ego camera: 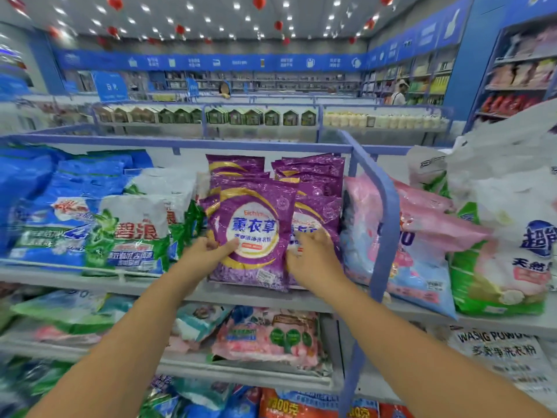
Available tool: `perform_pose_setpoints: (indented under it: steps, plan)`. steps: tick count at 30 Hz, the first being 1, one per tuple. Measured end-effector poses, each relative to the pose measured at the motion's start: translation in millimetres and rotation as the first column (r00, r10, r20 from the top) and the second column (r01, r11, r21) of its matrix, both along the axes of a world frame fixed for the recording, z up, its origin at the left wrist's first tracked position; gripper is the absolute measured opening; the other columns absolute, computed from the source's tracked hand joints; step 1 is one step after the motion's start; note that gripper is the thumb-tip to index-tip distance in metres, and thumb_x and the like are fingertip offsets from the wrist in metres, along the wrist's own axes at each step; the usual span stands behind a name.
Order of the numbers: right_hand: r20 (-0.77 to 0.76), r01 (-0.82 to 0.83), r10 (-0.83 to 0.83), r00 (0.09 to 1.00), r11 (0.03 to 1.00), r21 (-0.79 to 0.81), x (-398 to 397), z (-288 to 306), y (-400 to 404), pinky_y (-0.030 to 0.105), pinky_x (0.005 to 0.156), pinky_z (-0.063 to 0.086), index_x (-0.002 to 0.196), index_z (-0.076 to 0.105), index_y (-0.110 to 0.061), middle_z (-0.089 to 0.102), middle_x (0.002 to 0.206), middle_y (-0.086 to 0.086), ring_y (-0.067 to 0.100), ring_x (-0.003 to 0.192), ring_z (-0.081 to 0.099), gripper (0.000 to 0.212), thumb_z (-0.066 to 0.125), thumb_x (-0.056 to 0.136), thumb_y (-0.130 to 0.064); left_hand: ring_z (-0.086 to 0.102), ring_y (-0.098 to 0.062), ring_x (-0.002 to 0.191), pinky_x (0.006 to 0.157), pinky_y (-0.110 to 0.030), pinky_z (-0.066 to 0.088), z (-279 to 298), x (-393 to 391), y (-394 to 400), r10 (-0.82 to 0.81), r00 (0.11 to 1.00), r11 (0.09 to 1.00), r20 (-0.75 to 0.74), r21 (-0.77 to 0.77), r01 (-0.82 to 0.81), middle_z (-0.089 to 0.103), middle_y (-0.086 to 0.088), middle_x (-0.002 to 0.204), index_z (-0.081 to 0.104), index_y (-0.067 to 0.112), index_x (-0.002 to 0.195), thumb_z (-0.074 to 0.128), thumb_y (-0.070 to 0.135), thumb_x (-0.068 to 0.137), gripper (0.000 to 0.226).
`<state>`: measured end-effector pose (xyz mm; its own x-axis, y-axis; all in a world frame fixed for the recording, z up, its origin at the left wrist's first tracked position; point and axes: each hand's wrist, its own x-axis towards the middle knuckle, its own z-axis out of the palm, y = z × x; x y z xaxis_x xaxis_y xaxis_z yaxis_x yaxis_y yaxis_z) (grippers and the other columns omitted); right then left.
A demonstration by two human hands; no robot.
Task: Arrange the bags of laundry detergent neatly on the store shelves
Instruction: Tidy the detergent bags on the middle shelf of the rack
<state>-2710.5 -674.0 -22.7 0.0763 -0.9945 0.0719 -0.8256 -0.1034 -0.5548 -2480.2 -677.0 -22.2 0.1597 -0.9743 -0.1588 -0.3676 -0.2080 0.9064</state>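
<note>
The top shelf [99,282] holds rows of soap bags: blue ones, then green and white bags [132,233], then purple ones by the blue divider rail [384,212]. My front purple lavender bag [251,233] stands at the shelf edge. My left hand [208,251] pinches its lower left side, thumb on the front. My right hand [313,260] lies flat and open on the purple bag beside it [319,218], I think, though it is blurry. I should push both bags straight and level, fronts facing out.
</note>
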Motion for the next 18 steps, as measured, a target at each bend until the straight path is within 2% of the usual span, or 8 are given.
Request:
perform_pose_setpoints:
  steps: [3, 6, 7, 9, 10, 12, 15, 18]
  plan:
    - [-0.004, -0.019, 0.019, 1.0, 0.997, -0.073, 16, -3, -1, 0.045, 0.105, 0.041, 0.152, 0.034, -0.013, 0.033, 0.141, 0.011, 0.033, 0.13, 0.036, 0.054, 0.041, 0.1, -0.029, 0.048, -0.03, 0.13, 0.099, -0.04, 0.038, 0, 6, -16, -0.075, 0.996, 0.997, -0.05, 0.034, 0.076, 0.039, -0.007, 0.152, 0.018, 0.028, 0.154, 0.071, 0.071, 0.072, 0.106]
    - [0.319, 0.023, -0.002, 0.948, 0.998, -0.062, 32, -4, 7, 0.034, 0.069, 0.042, 0.111, 0.051, -0.014, 0.049, 0.102, 0.0, 0.018, 0.088, 0.052, 0.025, 0.038, 0.096, -0.029, 0.058, -0.031, 0.122, 0.105, -0.045, 0.046, -4, 8, -32, 0.005, 0.964, 1.0, -0.266, 0.015, -0.001, 0.048, -0.01, 0.148, 0.021, 0.027, 0.154, 0.078, 0.057, 0.074, 0.103]
    - [0.402, 0.015, 0.003, 0.916, 0.999, -0.043, 38, -6, 11, 0.034, 0.07, 0.043, 0.117, 0.052, -0.011, 0.056, 0.103, 0.002, 0.019, 0.089, 0.055, 0.033, 0.038, 0.098, -0.033, 0.063, -0.03, 0.115, 0.102, -0.048, 0.05, -7, 8, -36, 0.031, 0.938, 1.0, -0.346, 0.004, -0.031, 0.055, -0.011, 0.141, 0.027, 0.023, 0.152, 0.081, 0.049, 0.076, 0.096]
    - [0.445, -0.077, 0.057, 0.894, 0.997, 0.028, 51, -8, 17, 0.042, 0.101, 0.046, 0.154, 0.029, -0.021, 0.048, 0.145, 0.0, 0.021, 0.128, 0.05, 0.062, 0.043, 0.099, -0.049, 0.069, -0.028, 0.105, 0.092, -0.047, 0.058, -17, 6, -43, 0.03, 0.904, 0.995, -0.426, -0.071, -0.067, 0.063, -0.01, 0.132, 0.036, 0.018, 0.148, 0.079, 0.036, 0.084, 0.08]
    - [0.429, -0.117, 0.086, 0.899, 0.992, 0.046, 57, -9, 16, 0.045, 0.114, 0.036, 0.159, 0.01, -0.026, 0.032, 0.159, -0.005, 0.02, 0.143, 0.036, 0.076, 0.047, 0.099, -0.052, 0.07, -0.025, 0.104, 0.087, -0.043, 0.06, -19, 5, -45, 0.019, 0.907, 0.987, -0.42, -0.138, -0.084, 0.064, -0.008, 0.132, 0.039, 0.018, 0.147, 0.076, 0.031, 0.088, 0.071]
    - [0.434, -0.139, 0.113, 0.894, 0.99, 0.03, 69, -9, 1, 0.045, 0.12, 0.029, 0.159, 0.002, -0.031, 0.02, 0.165, -0.009, 0.019, 0.149, 0.026, 0.082, 0.056, 0.098, -0.044, 0.069, -0.017, 0.105, 0.079, -0.034, 0.06, -15, 4, -51, 0.013, 0.936, 0.947, -0.352, -0.298, -0.125, 0.064, 0.0, 0.13, 0.042, 0.023, 0.147, 0.066, 0.025, 0.096, 0.056]
    - [0.473, -0.077, 0.096, 0.876, 0.995, -0.059, 79, -3, -30, 0.046, 0.111, 0.041, 0.153, 0.022, -0.032, 0.046, 0.151, -0.007, 0.02, 0.136, 0.046, 0.073, 0.066, 0.094, -0.033, 0.066, -0.015, 0.11, 0.084, -0.034, 0.06, -2, 16, -62, 0.027, 0.967, 0.87, -0.254, -0.47, -0.148, 0.062, 0.006, 0.132, 0.039, 0.034, 0.15, 0.057, 0.027, 0.101, 0.053]
    - [0.435, 0.024, 0.007, 0.9, 0.997, -0.067, 87, -4, -53, 0.047, 0.097, 0.051, 0.135, 0.044, -0.023, 0.064, 0.127, -0.002, 0.024, 0.115, 0.061, 0.051, 0.069, 0.092, -0.032, 0.058, -0.021, 0.127, 0.1, -0.044, 0.053, -7, 35, -75, 0.044, 0.998, 0.889, -0.035, -0.454, -0.055, 0.054, 0.002, 0.146, 0.026, 0.037, 0.156, 0.054, 0.04, 0.101, 0.062]
